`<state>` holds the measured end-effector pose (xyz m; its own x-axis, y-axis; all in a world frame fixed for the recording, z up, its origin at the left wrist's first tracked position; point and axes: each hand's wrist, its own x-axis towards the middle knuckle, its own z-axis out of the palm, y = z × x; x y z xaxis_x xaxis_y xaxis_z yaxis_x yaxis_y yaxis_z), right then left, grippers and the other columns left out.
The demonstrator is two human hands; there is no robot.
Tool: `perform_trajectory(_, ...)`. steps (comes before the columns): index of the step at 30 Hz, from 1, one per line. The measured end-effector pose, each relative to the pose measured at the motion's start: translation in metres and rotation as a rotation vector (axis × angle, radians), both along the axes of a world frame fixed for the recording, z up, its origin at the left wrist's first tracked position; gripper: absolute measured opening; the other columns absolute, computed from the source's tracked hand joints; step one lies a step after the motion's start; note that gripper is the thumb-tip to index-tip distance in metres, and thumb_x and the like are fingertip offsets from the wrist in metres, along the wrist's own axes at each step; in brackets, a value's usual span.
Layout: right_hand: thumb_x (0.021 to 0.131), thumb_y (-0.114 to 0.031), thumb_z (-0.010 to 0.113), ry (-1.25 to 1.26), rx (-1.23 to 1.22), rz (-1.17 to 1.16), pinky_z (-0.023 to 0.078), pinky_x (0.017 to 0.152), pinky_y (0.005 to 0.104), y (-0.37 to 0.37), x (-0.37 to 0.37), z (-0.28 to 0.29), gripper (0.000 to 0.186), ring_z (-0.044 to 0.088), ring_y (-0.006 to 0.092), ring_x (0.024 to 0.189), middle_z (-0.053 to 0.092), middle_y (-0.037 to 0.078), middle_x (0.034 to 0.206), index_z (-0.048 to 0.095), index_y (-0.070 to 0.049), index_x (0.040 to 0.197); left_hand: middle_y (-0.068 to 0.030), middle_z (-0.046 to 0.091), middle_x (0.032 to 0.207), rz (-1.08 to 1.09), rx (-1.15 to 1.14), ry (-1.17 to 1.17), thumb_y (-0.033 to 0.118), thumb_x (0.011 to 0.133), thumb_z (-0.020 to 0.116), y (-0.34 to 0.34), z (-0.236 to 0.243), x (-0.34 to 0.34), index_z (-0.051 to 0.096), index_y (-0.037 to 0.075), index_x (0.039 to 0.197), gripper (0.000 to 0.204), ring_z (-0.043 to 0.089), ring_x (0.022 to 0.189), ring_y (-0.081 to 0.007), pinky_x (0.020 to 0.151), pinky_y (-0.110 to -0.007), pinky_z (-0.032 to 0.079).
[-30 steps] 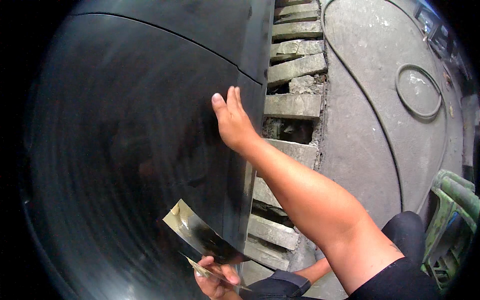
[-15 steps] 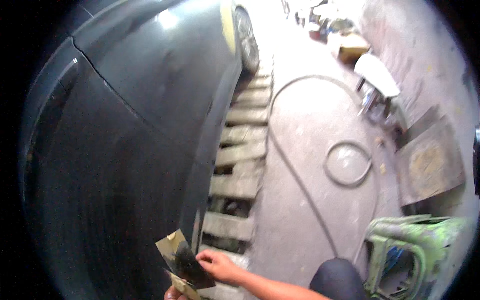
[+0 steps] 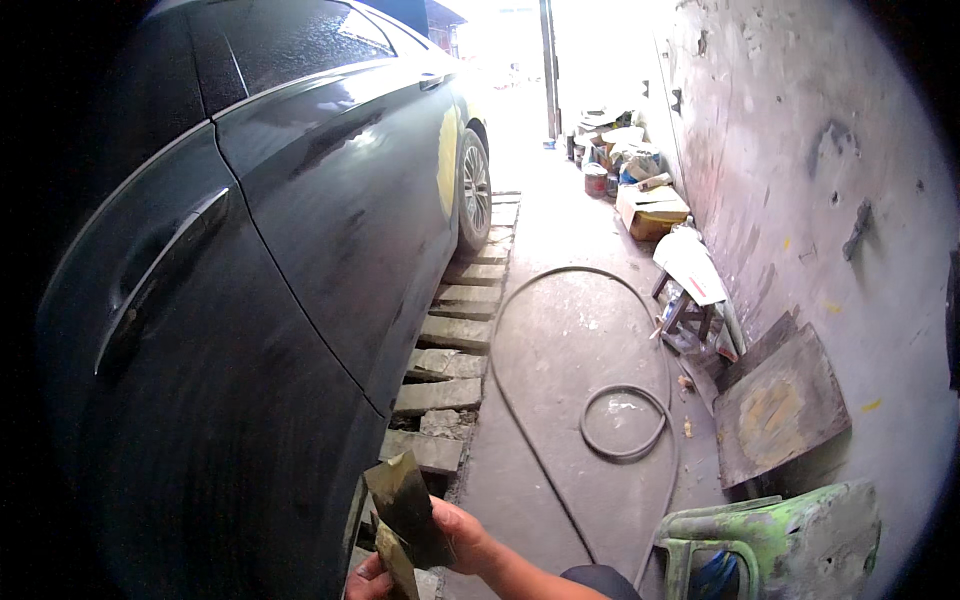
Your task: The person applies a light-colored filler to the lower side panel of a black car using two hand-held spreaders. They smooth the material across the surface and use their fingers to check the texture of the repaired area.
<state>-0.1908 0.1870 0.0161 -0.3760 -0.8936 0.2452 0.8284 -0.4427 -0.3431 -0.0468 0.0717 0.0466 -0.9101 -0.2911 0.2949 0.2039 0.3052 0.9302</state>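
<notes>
Your right hand [image 3: 462, 535] pinches the right edge of the dark flexible plate [image 3: 412, 510], and your left hand [image 3: 368, 578], partly cut off by the near edge of view, looks closed on the smaller yellowish plate [image 3: 394, 562]. Both plates sit at the near edge, just right of the black car door [image 3: 210, 430] and above the concrete slats [image 3: 440, 396].

The plates overlap closely, so a careless twist could catch one edge on the other and tug one out of your fingers. If one slips, it could drop into the gaps between the slats and pick up grit. A sideways swing to the left could scrape a thin corner along the door, since the panel is so near. On your right, the green plastic chair [image 3: 800, 535] leaves your elbow little room, and the hose [image 3: 527, 432] looped across the floor could catch your foot if you step far ahead.
</notes>
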Motion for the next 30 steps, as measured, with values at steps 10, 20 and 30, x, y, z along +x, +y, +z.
perform_trajectory(10,0.090,-0.027,0.058,0.272,0.149,-0.347,0.043,0.095,0.0372,0.040,-0.027,-0.004,0.059,0.053,0.0255,0.113,0.048,0.016,0.130,0.033,-0.007,0.140,-0.0087,0.054,0.117,0.182,0.214,-0.055,0.019,0.095,0.041,0.021,0.009,0.000,0.045,0.000,0.127,0.037,0.052,0.110,-0.0209,0.096,-0.037,0.041)
perform_trajectory(20,0.081,-0.009,0.068,1.082,0.246,-0.485,0.040,0.096,0.0361,0.050,0.004,0.010,0.043,0.048,0.0273,0.118,0.046,0.016,0.131,0.058,-0.008,0.122,-0.0219,0.052,0.120,0.458,0.781,0.187,0.008,0.077,0.056,0.036,0.026,-0.025,0.056,0.000,0.114,0.037,0.049,0.115,-0.0357,0.099,-0.041,0.038)
perform_trajectory(30,0.074,-0.013,0.071,1.543,0.625,-0.724,0.041,0.092,0.0438,0.057,-0.015,-0.010,0.040,0.051,0.0347,0.109,0.054,0.016,0.120,0.063,-0.014,0.113,-0.0129,0.050,0.122,0.436,0.772,0.251,0.004,0.087,0.053,0.028,0.015,-0.015,0.051,0.000,0.119,0.032,0.048,0.114,-0.0257,0.101,-0.034,0.036)
